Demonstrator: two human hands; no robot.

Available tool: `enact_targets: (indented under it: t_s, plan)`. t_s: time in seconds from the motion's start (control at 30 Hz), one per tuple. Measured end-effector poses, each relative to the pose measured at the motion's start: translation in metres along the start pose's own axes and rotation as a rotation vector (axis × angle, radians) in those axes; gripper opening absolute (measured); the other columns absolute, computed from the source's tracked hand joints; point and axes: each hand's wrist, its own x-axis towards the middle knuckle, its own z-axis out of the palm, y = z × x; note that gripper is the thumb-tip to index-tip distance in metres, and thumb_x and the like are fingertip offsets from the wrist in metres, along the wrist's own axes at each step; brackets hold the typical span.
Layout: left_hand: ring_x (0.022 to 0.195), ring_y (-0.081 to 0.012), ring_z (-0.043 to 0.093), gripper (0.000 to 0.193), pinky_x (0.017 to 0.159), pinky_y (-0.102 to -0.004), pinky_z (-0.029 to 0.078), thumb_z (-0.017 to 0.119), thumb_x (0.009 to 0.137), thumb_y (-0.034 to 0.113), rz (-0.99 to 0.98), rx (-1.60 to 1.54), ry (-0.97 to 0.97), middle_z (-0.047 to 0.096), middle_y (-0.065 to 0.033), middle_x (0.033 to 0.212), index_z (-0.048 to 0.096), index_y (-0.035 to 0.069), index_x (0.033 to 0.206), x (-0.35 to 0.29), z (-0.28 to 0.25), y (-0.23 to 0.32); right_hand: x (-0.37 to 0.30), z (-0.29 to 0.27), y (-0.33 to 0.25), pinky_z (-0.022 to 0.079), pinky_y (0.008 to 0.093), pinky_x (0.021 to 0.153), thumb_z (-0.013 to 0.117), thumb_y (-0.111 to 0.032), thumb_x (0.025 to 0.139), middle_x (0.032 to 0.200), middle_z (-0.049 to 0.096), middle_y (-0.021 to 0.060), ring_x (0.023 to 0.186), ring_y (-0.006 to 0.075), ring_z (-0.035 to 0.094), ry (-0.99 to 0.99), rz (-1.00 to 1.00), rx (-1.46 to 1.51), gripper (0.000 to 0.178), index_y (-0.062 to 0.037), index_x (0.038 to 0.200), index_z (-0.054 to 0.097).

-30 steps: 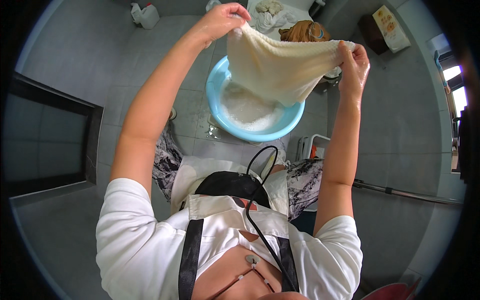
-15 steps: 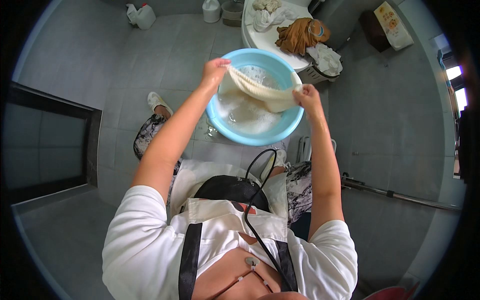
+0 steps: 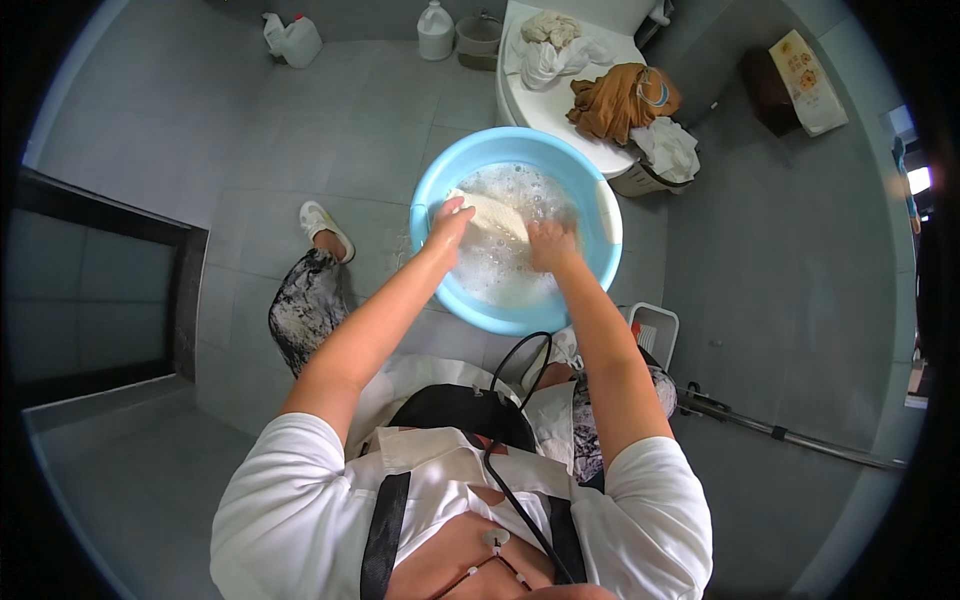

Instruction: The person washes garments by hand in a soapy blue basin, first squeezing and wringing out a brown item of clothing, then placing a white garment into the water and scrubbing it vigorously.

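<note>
A light blue round basin (image 3: pixel 440 180) stands on the grey tiled floor, filled with foamy water. A cream cloth (image 3: pixel 492 213) lies bunched in the suds. My left hand (image 3: pixel 448 221) grips its left end and my right hand (image 3: pixel 549 243) presses on its right end, both down in the foam. Both forearms reach forward from the lower edge over my knees.
Behind the basin a white surface (image 3: pixel 545 100) carries a brown garment (image 3: pixel 615 100) and white cloths (image 3: pixel 665 145). Two white jugs (image 3: pixel 435 30) and a small bucket (image 3: pixel 478 38) stand by the far wall. A white basket (image 3: pixel 655 328) sits at right, a dark doorway at left.
A second ago both hands held the cloth stretched up in the air. They lowered it into the basin and now press it into the foamy water.
</note>
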Motion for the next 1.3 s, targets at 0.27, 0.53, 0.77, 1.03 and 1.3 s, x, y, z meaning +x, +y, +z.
enact_targets:
  t_s: [0.27,0.53,0.77,1.03,1.3]
  plan:
    - [0.112,-0.0220,0.040,0.046,0.094,-0.0326,0.031,0.053,0.080,0.016,0.014,-0.217,0.184,0.043,-0.0122,0.122,0.040,0.001,0.122,0.019,0.003,-0.032,0.026,0.051,-0.005,0.036,0.0335,0.093,0.042,-0.014,0.083,0.117,0.051,0.0121,0.117,0.0237,0.041,0.011,0.108,0.036,0.031,-0.0035,0.110,0.053]
    - [0.099,-0.0278,0.050,0.040,0.088,-0.0408,0.040,0.053,0.080,0.018,-0.086,-0.361,0.163,0.051,-0.0145,0.112,0.047,0.003,0.115,0.056,0.003,-0.082,0.008,0.021,-0.022,0.045,0.0372,0.083,0.046,-0.012,0.080,0.101,0.060,0.0145,0.098,0.0278,0.057,-0.007,0.311,0.141,0.031,-0.0032,0.109,0.053]
    - [0.105,-0.0290,0.049,0.042,0.092,-0.0441,0.038,0.049,0.083,0.026,-0.260,-0.495,0.051,0.051,-0.0134,0.115,0.046,0.003,0.118,0.071,0.011,-0.096,0.001,-0.001,-0.008,0.048,0.0360,0.080,0.055,-0.007,0.067,0.097,0.060,0.0138,0.090,0.0263,0.059,0.198,0.102,1.238,0.049,-0.0011,0.115,0.048]
    - [0.119,-0.0293,0.040,0.055,0.099,-0.0479,0.030,0.032,0.090,0.046,-0.538,-0.733,-0.274,0.043,-0.0130,0.128,0.039,0.006,0.127,0.030,0.025,-0.028,-0.045,-0.095,0.005,0.048,0.0342,0.081,0.056,0.001,0.058,0.103,0.056,0.0124,0.090,0.0237,0.058,-0.089,-0.043,1.898,0.062,-0.0013,0.119,0.043]
    - [0.103,-0.0263,0.053,0.050,0.090,-0.0397,0.041,0.041,0.086,0.048,-0.317,-0.724,-0.538,0.055,-0.0127,0.110,0.052,0.006,0.110,0.045,0.044,-0.012,-0.066,-0.094,0.014,0.041,0.0280,0.086,0.061,-0.003,0.058,0.105,0.056,0.0097,0.095,0.0184,0.053,-0.259,-0.211,1.670,0.062,0.0002,0.118,0.045]
